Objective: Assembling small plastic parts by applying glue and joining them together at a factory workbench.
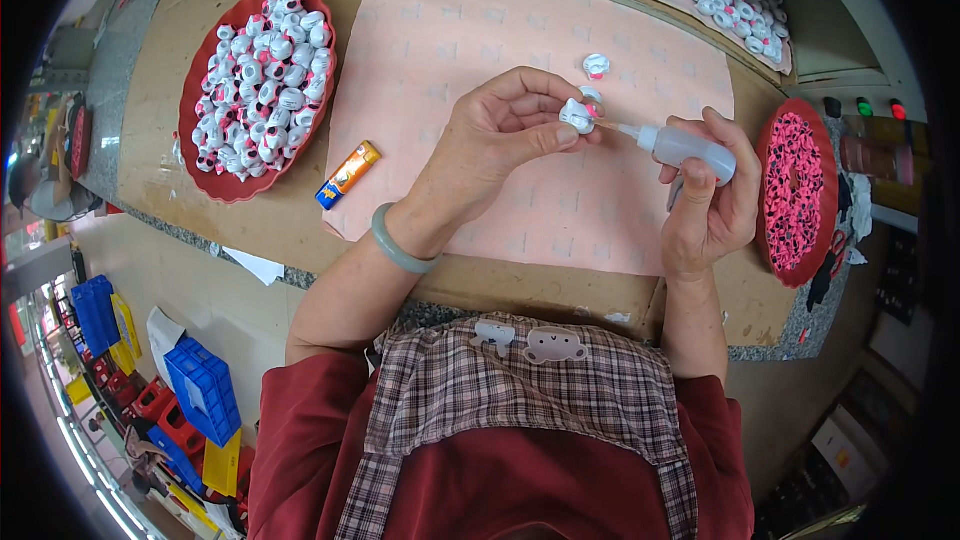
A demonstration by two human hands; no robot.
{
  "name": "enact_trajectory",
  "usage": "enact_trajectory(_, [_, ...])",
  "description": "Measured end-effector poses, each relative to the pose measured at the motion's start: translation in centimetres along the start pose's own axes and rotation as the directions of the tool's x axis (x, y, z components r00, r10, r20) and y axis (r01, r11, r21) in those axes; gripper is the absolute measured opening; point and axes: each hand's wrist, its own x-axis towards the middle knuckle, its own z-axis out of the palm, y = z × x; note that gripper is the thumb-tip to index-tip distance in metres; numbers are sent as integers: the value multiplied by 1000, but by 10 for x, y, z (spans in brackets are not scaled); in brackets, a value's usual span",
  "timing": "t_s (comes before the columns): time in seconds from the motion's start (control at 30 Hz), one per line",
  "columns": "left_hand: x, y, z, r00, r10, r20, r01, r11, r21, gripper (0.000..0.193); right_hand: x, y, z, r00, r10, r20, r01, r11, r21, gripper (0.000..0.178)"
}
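Note:
Between the fingertips of my left hand (505, 130) is a small white figurine (577, 116) with a pink spot on it. My right hand (710, 190) grips a translucent squeeze bottle (695, 153) with a narrow nozzle. The bottle lies nearly level, its tip pointing left at the figurine; whether the two touch I cannot tell. Just beyond my left fingertips, another white and pink figurine (596, 66) rests on the pale pink sheet (450, 30). A further white piece beside my fingers is mostly hidden.
A red scalloped tray (187, 130) at the left is heaped with white figurines. At the right, another red tray (768, 210) holds many small pink and black pieces. An orange and blue tube-shaped pack (348, 176) lies near my left forearm. More figurines (715, 5) stand in rows at the back right.

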Motion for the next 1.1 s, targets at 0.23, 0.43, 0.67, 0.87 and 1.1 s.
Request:
enact_trajectory(0.23, [0,0,-1,1000,-16,7,16,997,-71,22,0,1,-2,1000,-29,3,30,999,-38,33])
enact_trajectory(0.43, [1,1,-2,998,-57,18,59,986,-155,22,1,-1,-2,999,-29,15,30,998,-46,33])
enact_trajectory(0.67, [2,0,-5,996,-83,25,87,967,-241,23,0,0,-3,1000,-22,16,23,998,-57,34])
enact_trajectory(0.87, [2,0,-7,992,-113,54,124,935,-331,23,0,1,-3,999,-35,1,35,999,-35,34])
enact_trajectory(1.1, [4,0,-10,985,-154,80,174,885,-431,21,0,1,-4,1000,-21,6,21,999,-37,34])
